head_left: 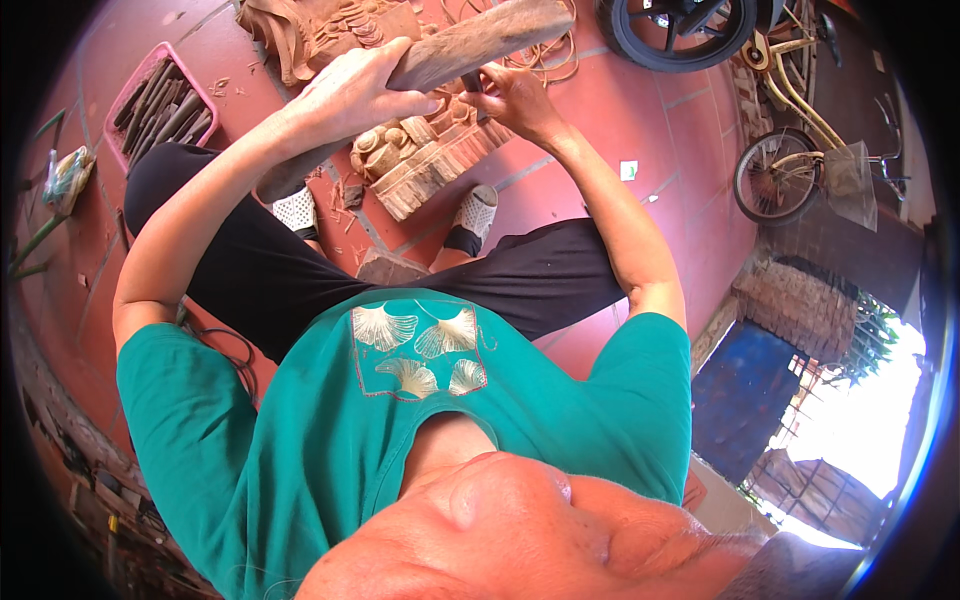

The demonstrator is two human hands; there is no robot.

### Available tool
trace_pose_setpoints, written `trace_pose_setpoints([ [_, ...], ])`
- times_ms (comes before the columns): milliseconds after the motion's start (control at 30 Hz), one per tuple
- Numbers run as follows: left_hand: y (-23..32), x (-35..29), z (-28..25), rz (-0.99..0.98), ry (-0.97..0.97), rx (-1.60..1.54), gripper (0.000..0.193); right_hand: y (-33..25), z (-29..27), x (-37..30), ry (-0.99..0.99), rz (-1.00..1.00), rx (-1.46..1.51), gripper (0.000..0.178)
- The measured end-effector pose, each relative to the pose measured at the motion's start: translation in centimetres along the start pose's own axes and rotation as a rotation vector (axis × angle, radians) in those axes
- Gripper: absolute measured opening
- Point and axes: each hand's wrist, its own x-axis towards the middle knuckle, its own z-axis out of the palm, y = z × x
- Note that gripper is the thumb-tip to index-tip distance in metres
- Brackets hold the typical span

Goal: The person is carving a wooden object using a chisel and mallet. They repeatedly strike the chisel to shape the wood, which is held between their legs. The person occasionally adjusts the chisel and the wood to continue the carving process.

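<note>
My left hand (pixel 360 92) is closed around a long, rough wooden club (pixel 480 42), whose thick end reaches up and to the right. What looks like its darker end shows below my left forearm. My right hand (pixel 518 103) pinches a narrow dark tool (pixel 471 82) that stands beside the club; most of it is hidden, and its kind cannot be made out. Beneath both hands lies a carved wooden block (pixel 425 165) with rounded figures in relief and a flat, stepped base. It rests on the red tiles, close to my feet.
A larger wood carving (pixel 330 35) lies beyond the block. At the left, a pink basket (pixel 212 105) holds several dark tool-like sticks. Wood chips dot the tiled floor (pixel 690 150). A motorbike wheel (pixel 675 30) and a bicycle (pixel 790 175) stand at the right.
</note>
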Motion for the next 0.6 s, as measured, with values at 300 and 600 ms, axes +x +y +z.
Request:
trace_pose_setpoints([
  [300, 0.9, -0.1, -0.7, -0.075, 0.023, -0.043, 0.063, -0.3, -0.1, -0.1, 0.040, 0.021, 0.124, 0.034],
  [600, 0.1, 0.8, -1.0, 0.015, 0.069, -0.100, 0.069, 2.1, -1.6, -0.7, 0.139, 0.120, 0.215, 0.029],
])
